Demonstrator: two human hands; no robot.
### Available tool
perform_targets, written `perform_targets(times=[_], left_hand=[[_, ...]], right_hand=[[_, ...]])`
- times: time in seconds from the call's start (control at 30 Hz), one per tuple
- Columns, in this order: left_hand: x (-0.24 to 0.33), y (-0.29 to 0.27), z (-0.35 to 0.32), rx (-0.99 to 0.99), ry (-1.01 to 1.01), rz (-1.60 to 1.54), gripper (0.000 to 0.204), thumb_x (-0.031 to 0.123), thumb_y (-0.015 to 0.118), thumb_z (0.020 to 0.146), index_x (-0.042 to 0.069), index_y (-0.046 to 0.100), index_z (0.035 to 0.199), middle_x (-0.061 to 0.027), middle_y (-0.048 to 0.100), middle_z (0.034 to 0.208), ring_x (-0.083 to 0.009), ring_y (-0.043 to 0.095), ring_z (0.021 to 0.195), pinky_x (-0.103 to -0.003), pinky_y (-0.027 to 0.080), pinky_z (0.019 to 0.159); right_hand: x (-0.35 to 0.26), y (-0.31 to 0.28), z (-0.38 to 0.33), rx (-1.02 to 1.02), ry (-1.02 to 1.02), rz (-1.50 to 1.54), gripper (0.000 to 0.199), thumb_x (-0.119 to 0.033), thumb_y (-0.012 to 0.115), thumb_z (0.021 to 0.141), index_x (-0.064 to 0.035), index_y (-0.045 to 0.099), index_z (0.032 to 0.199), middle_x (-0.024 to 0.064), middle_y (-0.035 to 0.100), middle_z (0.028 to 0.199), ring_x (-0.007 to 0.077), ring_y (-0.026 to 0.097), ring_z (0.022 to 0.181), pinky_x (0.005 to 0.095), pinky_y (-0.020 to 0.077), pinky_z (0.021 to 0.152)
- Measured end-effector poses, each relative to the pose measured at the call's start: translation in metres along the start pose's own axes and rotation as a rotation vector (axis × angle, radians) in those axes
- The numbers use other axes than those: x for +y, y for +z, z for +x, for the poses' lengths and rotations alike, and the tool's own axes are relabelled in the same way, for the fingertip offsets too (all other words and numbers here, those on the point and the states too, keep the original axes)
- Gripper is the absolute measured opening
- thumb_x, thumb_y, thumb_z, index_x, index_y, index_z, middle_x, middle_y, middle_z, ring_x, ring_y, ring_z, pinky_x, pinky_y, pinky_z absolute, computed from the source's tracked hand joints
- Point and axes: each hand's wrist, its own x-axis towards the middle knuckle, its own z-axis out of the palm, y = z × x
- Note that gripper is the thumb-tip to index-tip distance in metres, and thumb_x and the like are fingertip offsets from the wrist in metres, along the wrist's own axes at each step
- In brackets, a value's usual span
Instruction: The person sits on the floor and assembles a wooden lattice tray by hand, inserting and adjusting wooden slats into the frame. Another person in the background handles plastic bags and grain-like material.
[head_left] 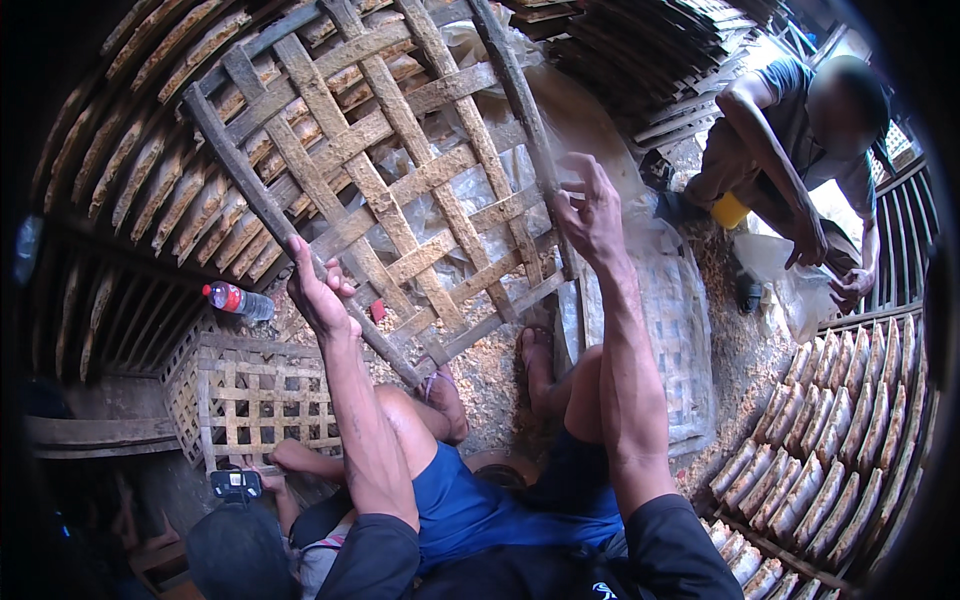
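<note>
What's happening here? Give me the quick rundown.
A seated person holds up a woven bamboo lattice tray with both hands: the left hand grips its left frame rail, and the right hand grips the right rail. The tray is tilted, lifted above their bare legs. Racks of pale oblong pieces lie at the lower right. A woven basket stands to the left, with a plastic bottle lying above it. Another person bends over clear plastic bags at the upper right.

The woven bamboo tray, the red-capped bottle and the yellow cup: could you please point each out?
woven bamboo tray (400, 190), head view, a central crossing strip.
red-capped bottle (240, 300), head view, its body.
yellow cup (729, 210), head view, its side.
</note>
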Motion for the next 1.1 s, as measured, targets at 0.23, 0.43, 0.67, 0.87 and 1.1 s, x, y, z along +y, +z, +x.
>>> perform_targets(times=[0.23,0.43,0.67,0.87,1.1], left_hand=[[0.001,0.003,-0.002,-0.015,-0.018,0.035,0.062,0.064,0.065,0.094,0.003,0.058,0.095,-0.0017,0.048,0.077,-0.0039,0.046,0.054,-0.02,0.039,0.04],[0.001,-0.005,0.005,-0.02,-0.045,0.044,0.068,0.065,0.067,0.092,0.008,0.054,0.125,-0.0005,0.047,0.084,-0.002,0.043,0.056,-0.018,0.037,0.043],[0.004,-0.007,0.006,0.024,-0.062,0.029,0.065,0.064,0.065,0.094,0.004,0.06,0.117,0.0003,0.048,0.078,-0.0026,0.044,0.055,-0.019,0.038,0.043],[-0.001,-0.006,0.006,-0.006,-0.106,-0.022,0.071,0.068,0.068,0.09,0.008,0.055,0.125,0.0013,0.048,0.083,-0.0008,0.043,0.055,-0.019,0.036,0.043],[0.006,-0.007,0.002,0.017,-0.103,-0.008,0.069,0.068,0.068,0.09,0.008,0.055,0.122,0.0012,0.047,0.083,-0.0011,0.042,0.055,-0.019,0.037,0.043]], right_hand=[[0.006,0.005,0.004,-0.081,-0.231,-0.317,0.023,-0.01,0.076,0.089,-0.0083,0.072,0.112,0.0157,0.066,0.119,0.0325,0.068,0.107,0.0441,0.0579,0.088],[0.007,0.003,0.009,-0.16,-0.254,-0.287,0.017,-0.007,0.067,0.095,-0.0097,0.072,0.111,0.0158,0.067,0.117,0.0359,0.068,0.103,0.0452,0.0569,0.088],[0.006,0.019,0.008,0.012,-0.316,-0.271,0.016,-0.009,0.062,0.099,-0.0076,0.063,0.116,0.018,0.066,0.113,0.0387,0.069,0.099,0.0462,0.0558,0.083],[0.002,0.011,0.009,0.164,-0.311,-0.271,0.018,-0.006,0.063,0.099,-0.0071,0.065,0.116,0.0183,0.068,0.106,0.0383,0.07,0.095,0.0447,0.0561,0.081],[-0.008,0.008,0.001,0.125,-0.331,-0.279,0.02,-0.008,0.073,0.091,-0.0094,0.075,0.111,0.0136,0.071,0.1,0.0322,0.071,0.091,0.0422,0.0568,0.081]])
